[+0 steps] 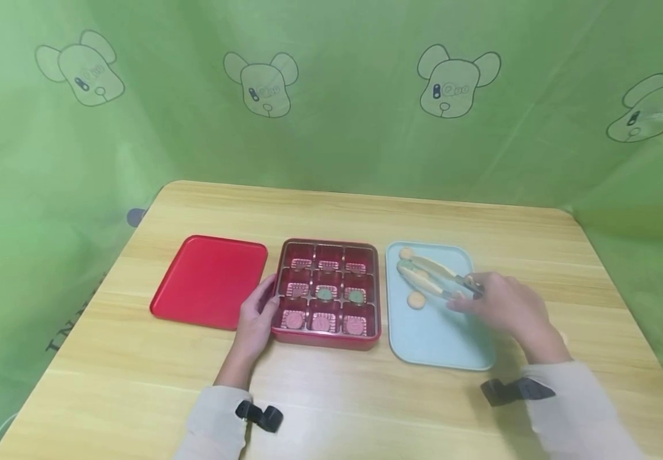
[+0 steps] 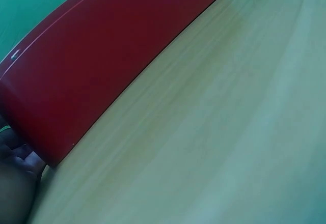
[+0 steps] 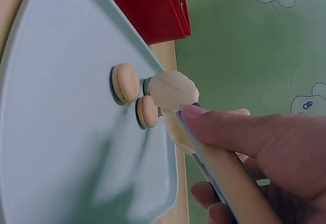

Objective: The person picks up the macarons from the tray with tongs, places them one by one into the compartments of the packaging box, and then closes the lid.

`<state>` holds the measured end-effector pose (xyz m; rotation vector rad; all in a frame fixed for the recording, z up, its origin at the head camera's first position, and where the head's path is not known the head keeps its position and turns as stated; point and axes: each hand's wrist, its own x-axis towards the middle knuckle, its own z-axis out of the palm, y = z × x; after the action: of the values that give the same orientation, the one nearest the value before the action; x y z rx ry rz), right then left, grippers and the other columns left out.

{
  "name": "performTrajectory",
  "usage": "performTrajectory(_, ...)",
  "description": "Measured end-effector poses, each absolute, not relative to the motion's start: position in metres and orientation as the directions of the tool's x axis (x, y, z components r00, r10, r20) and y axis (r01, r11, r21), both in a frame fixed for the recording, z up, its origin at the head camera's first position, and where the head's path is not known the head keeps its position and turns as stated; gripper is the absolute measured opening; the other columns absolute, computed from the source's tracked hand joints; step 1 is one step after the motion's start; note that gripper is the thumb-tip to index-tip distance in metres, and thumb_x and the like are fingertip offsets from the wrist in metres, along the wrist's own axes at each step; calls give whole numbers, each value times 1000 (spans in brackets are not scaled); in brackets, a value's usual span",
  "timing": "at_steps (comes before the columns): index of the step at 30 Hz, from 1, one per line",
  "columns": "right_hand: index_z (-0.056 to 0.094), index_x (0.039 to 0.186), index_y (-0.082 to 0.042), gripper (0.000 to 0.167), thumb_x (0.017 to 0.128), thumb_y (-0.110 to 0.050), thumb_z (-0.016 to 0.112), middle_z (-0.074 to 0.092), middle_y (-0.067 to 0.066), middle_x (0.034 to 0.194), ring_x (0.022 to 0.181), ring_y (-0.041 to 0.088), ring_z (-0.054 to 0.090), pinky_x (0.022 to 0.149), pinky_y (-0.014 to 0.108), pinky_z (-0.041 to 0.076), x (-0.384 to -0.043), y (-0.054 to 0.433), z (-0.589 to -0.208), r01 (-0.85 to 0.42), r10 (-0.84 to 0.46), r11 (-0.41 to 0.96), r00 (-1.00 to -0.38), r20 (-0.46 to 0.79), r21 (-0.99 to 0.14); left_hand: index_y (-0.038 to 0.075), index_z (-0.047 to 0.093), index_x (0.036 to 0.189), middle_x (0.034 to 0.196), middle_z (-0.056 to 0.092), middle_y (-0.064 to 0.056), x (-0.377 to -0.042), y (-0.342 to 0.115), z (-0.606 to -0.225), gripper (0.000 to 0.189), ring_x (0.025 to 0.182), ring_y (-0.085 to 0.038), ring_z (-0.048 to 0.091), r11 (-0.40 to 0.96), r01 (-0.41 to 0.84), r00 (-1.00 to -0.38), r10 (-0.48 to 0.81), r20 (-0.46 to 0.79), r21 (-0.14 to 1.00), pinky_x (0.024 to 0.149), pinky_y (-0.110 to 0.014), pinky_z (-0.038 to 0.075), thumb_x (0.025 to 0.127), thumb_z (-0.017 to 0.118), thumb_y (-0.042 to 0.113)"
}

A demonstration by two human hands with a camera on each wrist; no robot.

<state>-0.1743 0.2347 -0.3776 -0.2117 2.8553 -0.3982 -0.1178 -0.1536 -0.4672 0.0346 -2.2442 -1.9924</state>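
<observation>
My right hand (image 1: 506,306) holds a pair of tongs (image 3: 175,89) with cream-coloured heads, thumb on one arm and fingers under the other. The tong heads hover over the far left part of a light blue tray (image 1: 441,338). Two beige macarons (image 3: 126,83) lie apart from the heads there; another pale round piece overlaps the tongs in the head view. My left hand (image 1: 259,316) grips the left side of a red compartment box (image 1: 326,342), thumb at its rim. Pink macarons (image 1: 324,322) fill its front row; green macarons (image 1: 324,292) sit in the middle and right cells behind.
Left of the box lies a flat red lid (image 1: 211,281) with a raised rim. Everything stands on a wood-grain table (image 1: 320,396). A green curtain (image 1: 343,147) printed with bear heads hangs behind the table and along its sides.
</observation>
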Motion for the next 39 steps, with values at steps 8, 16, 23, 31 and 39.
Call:
performTrajectory(8, 64, 115, -10, 69, 74, -66, 63, 65, 11, 91, 68, 20, 53, 50, 27, 37, -181, 231, -377, -115, -181, 960, -950, -253, -253, -6, 39, 139, 144, 40, -24, -122, -156, -479, 47, 135, -34, 36, 105, 92, -989, -109, 103, 990, 113, -38, 30, 93, 46, -4)
performTrajectory(16, 61, 124, -9, 78, 72, -69, 63, 65, 16, 101, 71, 22, 54, 51, 28, 38, -184, 229, -377, -116, -182, 963, -947, -266, -244, 0, 42, 139, 143, 43, -19, -128, -159, -501, 47, 135, -29, 38, 105, 129, -983, -120, 142, 986, 113, -35, 31, 93, 48, -1)
performTrajectory(23, 61, 124, -10, 74, 74, -65, 64, 65, 16, 102, 71, 22, 55, 51, 28, 38, -184, 229, -378, -102, -174, 961, -945, -276, -256, 2, 42, 140, 143, 43, -18, -127, -160, -499, 47, 135, -28, 39, 115, 135, -982, -119, 149, 984, 113, -34, 31, 93, 48, 0)
performTrajectory(31, 58, 127, -10, 80, 73, -68, 62, 64, 21, 111, 75, 24, 57, 52, 29, 39, -182, 229, -378, -97, -171, 958, -948, -267, -269, -8, 38, 138, 143, 40, -25, -117, -155, -467, 47, 134, -35, 37, 133, 95, -988, -105, 110, 986, 113, -39, 30, 92, 46, -4)
performTrajectory(39, 60, 123, -11, 82, 72, -75, 57, 59, 5, 80, 66, 20, 51, 49, 28, 35, -177, 227, -372, -103, -176, 952, -954, -241, -290, -7, 38, 139, 143, 40, -25, -117, -155, -467, 47, 135, -35, 37, 139, 88, -989, -106, 103, 986, 113, -40, 31, 93, 46, -4)
